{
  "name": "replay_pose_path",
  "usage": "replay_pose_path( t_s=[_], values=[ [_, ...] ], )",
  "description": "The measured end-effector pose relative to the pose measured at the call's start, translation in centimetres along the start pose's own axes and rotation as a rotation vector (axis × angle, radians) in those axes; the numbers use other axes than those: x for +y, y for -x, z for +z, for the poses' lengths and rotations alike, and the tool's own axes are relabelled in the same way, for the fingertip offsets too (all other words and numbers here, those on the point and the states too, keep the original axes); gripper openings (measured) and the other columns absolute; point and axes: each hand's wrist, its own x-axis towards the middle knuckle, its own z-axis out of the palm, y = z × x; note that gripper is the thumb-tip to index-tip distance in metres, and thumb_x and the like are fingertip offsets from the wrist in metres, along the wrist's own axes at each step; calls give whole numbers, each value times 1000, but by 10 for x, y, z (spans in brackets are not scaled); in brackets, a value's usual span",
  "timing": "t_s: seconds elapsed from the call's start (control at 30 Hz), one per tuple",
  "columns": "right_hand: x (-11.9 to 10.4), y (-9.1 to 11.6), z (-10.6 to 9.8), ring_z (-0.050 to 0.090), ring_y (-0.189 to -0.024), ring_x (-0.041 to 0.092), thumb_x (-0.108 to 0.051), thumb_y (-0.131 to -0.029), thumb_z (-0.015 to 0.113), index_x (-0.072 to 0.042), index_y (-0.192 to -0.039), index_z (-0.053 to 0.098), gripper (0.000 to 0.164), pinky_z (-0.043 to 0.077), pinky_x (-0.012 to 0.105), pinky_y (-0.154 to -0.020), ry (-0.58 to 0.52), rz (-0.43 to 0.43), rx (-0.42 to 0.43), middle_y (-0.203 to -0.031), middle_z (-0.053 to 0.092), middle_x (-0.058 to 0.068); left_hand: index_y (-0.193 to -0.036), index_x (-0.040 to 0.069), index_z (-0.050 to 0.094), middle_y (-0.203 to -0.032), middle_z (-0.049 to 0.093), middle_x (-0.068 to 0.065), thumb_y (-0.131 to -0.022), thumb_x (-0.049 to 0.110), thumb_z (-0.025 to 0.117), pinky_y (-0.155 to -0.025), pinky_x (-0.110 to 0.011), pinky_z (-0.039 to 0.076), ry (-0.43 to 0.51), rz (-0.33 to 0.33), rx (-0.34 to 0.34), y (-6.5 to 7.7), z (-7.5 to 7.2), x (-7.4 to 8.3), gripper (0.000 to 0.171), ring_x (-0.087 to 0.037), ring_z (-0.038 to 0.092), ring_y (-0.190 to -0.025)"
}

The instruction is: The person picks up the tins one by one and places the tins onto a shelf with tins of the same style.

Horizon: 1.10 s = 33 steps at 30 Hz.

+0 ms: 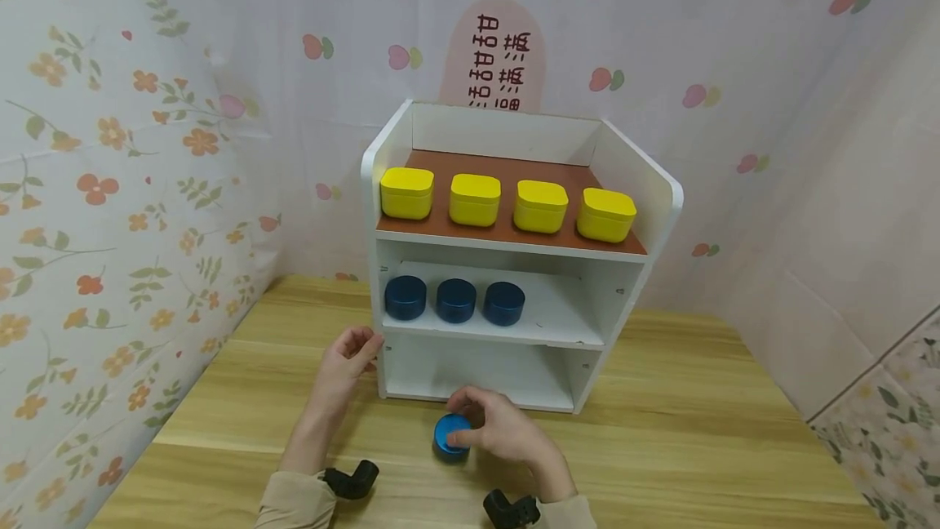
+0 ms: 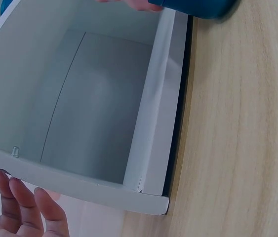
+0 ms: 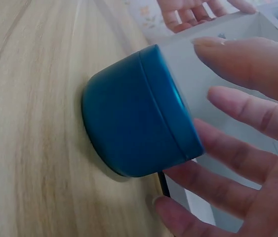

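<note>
A blue round tin point(image 1: 450, 436) with a lid stands on the wooden table, in front of the shelf unit's lowest opening. My right hand point(image 1: 501, 428) is spread beside and over it, thumb above the lid in the head view. In the right wrist view the tin point(image 3: 134, 116) fills the middle, and the fingers point(image 3: 242, 106) lie loosely apart along its lid side; no grip shows. My left hand point(image 1: 348, 356) is at the left side panel of the white shelf unit point(image 1: 477, 337). Its fingertips point(image 2: 50, 205) lie loosely bent by that panel's edge in the left wrist view.
Three dark blue tins point(image 1: 456, 300) stand in a row on the middle shelf, toward the left. Several yellow lidded boxes point(image 1: 474, 200) line the brown top shelf. Side walls point(image 1: 646, 178) rise beside them. A patterned curtain point(image 1: 294, 145) hangs behind.
</note>
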Motion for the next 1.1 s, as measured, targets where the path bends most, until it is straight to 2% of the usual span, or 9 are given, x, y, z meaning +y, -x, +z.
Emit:
replay_pose_path(
  t_s=[0.3,0.53,0.67,0.93,1.1],
  values=[
    [3,1,0,55,-99,17,-22,-81,81,-14,-113,62,38,47,35,-85,62,31,-30,-109,60,-7,-108,-2,54,-96,55,-4,-97,19,63,-78,-31,48,-5,8,4,-1,2,1,26,-15,53,-89],
    [4,0,1,53,-104,17,-18,-77,83,-10,-119,60,49,45,36,-91,55,33,-59,-113,59,-7,-109,-2,53,-97,53,-4,-98,19,62,-78,-30,48,-2,-7,14,1,2,3,25,-15,52,-90],
    [4,0,2,51,-106,14,-19,-75,85,-10,-122,58,55,42,34,-96,89,28,-77,-115,59,-8,-110,-2,52,-97,54,-3,-98,19,62,-78,-30,48,-1,-9,14,1,2,2,26,-14,52,-90],
    [4,0,4,51,-107,13,-21,-74,86,-12,-122,58,57,42,34,-96,143,41,-69,-115,58,-10,-109,-1,53,-96,55,-3,-98,20,63,-77,-31,48,-7,-1,15,1,2,2,26,-15,52,-89],
    [4,1,3,53,-104,13,-21,-73,86,-12,-121,59,55,43,32,-93,142,15,-54,-113,59,-10,-108,0,53,-96,55,-3,-98,20,63,-77,-30,48,-3,1,18,1,2,1,25,-16,52,-89]
  ],
)
